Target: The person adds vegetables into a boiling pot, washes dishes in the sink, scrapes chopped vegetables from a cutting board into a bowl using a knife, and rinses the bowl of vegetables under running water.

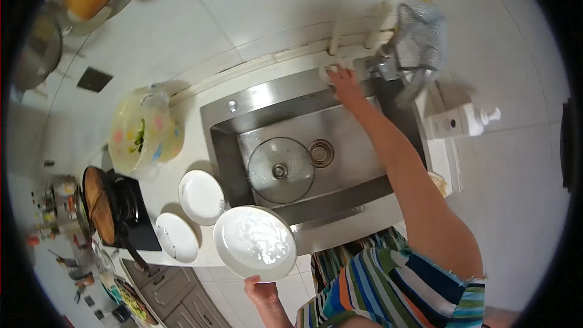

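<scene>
My left hand grips the rim of a white plate, tilted over the sink's front edge with wet, shiny glints on its surface. Stretched across the sink, my right hand has its fingers on a small pale item on the back ledge. That item looks like a cloth or pad, partly covered by the fingers. A glass lid with a round knob lies in the basin beside the drain.
Two white plates, one nearer the sink and one nearer the counter edge, lie left. Behind them stands a patterned plastic bag. A pan rests by the stove. A faucet and a white pump bottle stand right.
</scene>
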A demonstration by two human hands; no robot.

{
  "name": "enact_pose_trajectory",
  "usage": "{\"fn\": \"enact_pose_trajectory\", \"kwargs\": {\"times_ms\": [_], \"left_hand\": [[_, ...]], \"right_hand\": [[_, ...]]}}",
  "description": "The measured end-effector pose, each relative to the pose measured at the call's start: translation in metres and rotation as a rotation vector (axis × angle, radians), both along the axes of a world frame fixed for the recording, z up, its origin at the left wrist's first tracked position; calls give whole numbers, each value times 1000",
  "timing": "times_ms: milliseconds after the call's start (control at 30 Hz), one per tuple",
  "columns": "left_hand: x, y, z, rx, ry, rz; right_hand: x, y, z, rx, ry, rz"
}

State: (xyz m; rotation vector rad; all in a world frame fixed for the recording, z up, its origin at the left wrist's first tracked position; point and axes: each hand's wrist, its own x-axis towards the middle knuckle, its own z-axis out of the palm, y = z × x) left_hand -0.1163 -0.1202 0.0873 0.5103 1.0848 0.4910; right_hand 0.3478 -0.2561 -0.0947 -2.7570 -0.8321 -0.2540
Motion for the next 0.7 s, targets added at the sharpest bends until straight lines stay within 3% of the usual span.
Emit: {"fn": "enact_pose_trajectory", "kwargs": {"times_ms": [67,133,167,233,300,367,433,500,567,633,700], "left_hand": [[12,-4,9,-14,25,-28],[13,-10,14,-23,62,-47],[12,-11,13,-18,38,-48],[14,-17,17,-5,20,-35],[18,-32,27,16,86,48],[20,-45,35,50,89,58],[18,-60,43,75,88,81],[7,-67,46,61,90,149],[-5,-76,49,66,68,226],[-26,-77,48,77,56,236],[-43,-76,53,83,86,261]], "right_hand": [[-5,-65,-6,-104,10,-138],[-6,-117,-39,-62,479,-317],[-17,-132,-23,-61,483,-335],[-35,-156,13,261,333,-374],[-7,-172,16,395,231,-668],[26,-175,26,564,42,-526],[78,-197,-50,42,-292,-140],[85,-187,-68,35,-317,-76],[78,-185,-64,-171,-235,-41],[34,-164,1,-498,110,-168],[-3,-169,-20,200,477,-93]]}}
